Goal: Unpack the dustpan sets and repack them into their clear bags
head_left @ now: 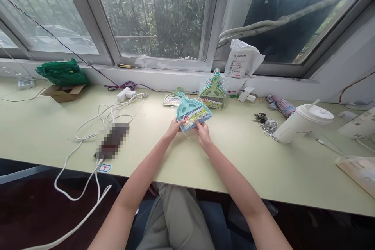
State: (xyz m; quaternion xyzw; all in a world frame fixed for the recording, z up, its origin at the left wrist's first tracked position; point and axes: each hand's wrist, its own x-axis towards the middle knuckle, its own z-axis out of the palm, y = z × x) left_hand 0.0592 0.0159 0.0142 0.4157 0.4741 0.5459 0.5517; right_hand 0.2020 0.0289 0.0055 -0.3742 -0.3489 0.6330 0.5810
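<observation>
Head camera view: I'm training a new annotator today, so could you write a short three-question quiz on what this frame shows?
1. True or false: both hands grip the teal dustpan set.
2. What stands upright behind the held set, near the window sill?
A. a stack of packaged dustpan sets
B. a kettle
C. a laptop
3. Fill in: the white lidded cup stands to the person's ____ side.

Key
1. True: the left hand and the right hand each pinch its lower edge above the table.
2. A
3. right
</observation>
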